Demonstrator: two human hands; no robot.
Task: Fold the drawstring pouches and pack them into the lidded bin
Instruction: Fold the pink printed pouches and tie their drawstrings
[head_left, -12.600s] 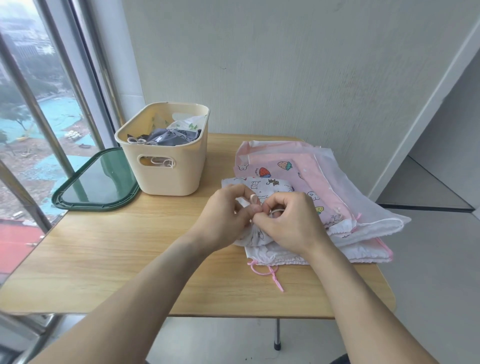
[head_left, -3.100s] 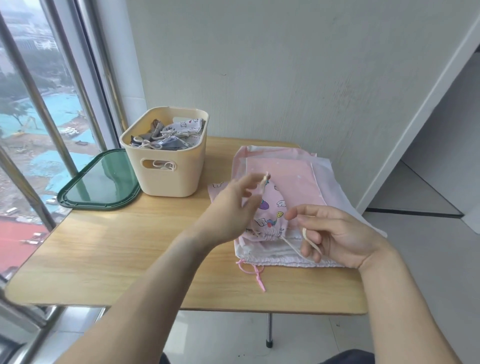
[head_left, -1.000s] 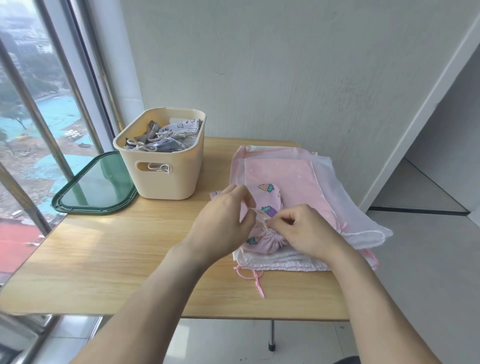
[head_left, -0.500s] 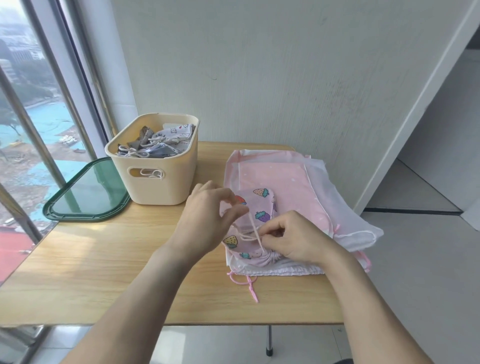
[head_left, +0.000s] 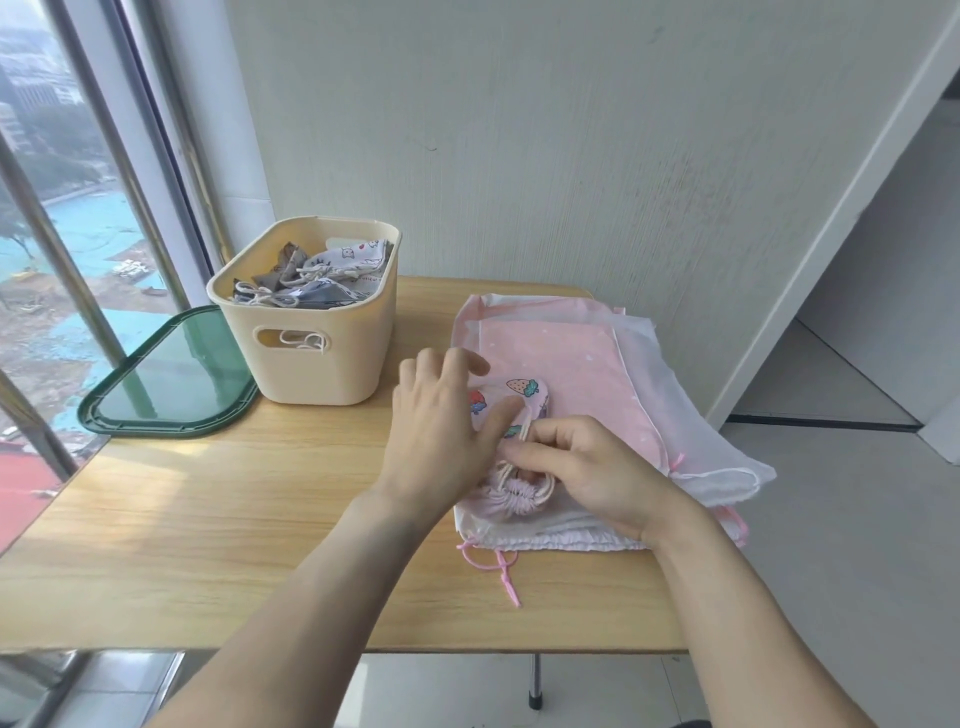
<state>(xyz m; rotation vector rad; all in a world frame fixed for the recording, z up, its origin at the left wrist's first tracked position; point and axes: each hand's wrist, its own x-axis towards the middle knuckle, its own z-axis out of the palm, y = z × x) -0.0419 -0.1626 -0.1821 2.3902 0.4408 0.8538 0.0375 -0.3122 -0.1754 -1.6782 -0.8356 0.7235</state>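
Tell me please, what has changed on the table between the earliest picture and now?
The grey printed pouch went into the bin. A strawberry pouch now lies on the pink stack; the right hand pinches its cord, the left hand presses it flat. Bin and lid stayed.

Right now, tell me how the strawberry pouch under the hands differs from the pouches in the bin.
The strawberry pouch is pink, the binned pouches grey and white. It lies on the pink stack under both hands; they sit untouched in the bin. Both have cream cords.

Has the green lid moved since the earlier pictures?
No. The green lid lies flat at the table's left edge, just left of the cream bin, as before.
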